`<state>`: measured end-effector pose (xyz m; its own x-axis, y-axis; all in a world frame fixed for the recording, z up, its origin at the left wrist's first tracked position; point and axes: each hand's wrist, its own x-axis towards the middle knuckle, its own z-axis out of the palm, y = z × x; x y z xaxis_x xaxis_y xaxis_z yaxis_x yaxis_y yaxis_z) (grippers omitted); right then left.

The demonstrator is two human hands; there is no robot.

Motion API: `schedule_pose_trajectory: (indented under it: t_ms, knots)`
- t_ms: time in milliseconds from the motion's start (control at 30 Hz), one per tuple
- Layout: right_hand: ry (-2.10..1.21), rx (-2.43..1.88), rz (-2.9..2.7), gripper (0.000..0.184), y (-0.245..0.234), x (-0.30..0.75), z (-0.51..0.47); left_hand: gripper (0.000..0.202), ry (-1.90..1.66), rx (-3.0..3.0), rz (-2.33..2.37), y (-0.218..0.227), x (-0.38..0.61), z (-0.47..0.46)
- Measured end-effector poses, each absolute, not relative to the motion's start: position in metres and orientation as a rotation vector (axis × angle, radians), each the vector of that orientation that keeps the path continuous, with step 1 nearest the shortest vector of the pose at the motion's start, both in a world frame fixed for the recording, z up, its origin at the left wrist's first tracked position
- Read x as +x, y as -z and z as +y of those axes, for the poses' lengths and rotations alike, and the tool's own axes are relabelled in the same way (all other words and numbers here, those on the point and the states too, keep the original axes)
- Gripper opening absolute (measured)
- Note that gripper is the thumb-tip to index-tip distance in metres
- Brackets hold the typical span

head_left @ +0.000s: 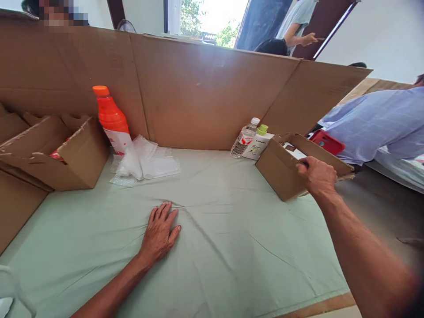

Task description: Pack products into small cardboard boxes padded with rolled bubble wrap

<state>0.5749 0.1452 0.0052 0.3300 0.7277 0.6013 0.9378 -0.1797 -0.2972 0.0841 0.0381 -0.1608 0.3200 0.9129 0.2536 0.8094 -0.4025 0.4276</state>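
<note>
My left hand [160,234] lies flat on the pale green cloth [212,247], fingers a little apart, holding nothing. At the right, my right hand [318,176] is closed over the upper edge of an open cardboard box [278,176]; some of its fingertips are hidden. Inside that box, white items [293,151] show in part. Just left of it stand a clear plastic bottle [243,140] with a white cap and a white carton [258,147]. A yellow-green cap [262,129] shows behind the carton.
A tall cardboard screen [212,92] runs along the back. To the left are an orange bottle [112,117], crumpled clear plastic bags [145,159] and open cardboard boxes [82,159]. A red object [327,142] and a person in a light blue shirt [377,119] are at right.
</note>
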Motion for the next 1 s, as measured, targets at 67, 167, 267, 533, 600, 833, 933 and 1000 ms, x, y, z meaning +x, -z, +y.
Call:
schedule_pose_trajectory:
  t_ms: [67,167,267,533,600,833,933,1000]
  knots:
    - [0.418,-2.036,-1.463,0.016,-0.008,0.553,0.127,0.042,-0.794,2.256,1.53,0.161,0.084,0.039]
    - [0.371,-2.033,-1.595,0.013,-0.01,0.512,0.085,0.042,-1.004,2.039,1.484,0.162,0.082,0.041]
    - [0.298,-1.947,-1.781,0.021,-0.01,0.469,0.033,0.046,-1.142,1.88,1.504,0.162,0.076,0.045]
    - [0.117,-1.268,-2.15,0.013,-0.026,0.378,-0.063,0.045,-1.283,1.566,1.396,0.149,0.064,0.032]
    - [0.06,-1.217,-2.181,0.015,-0.029,0.364,-0.073,0.044,-1.258,1.536,1.34,0.145,0.064,0.021]
    - [0.125,-1.334,-1.36,0.016,-0.008,0.355,-0.104,0.039,-1.171,1.469,1.215,0.135,0.058,0.005]
    - [0.1,-1.296,-0.792,0.011,0.026,0.363,-0.119,0.034,-1.171,1.462,1.177,0.131,0.057,0.004]
    - [-0.11,-1.347,-0.598,0.018,0.056,0.363,-0.128,0.032,-1.169,1.469,1.144,0.128,0.058,0.003]
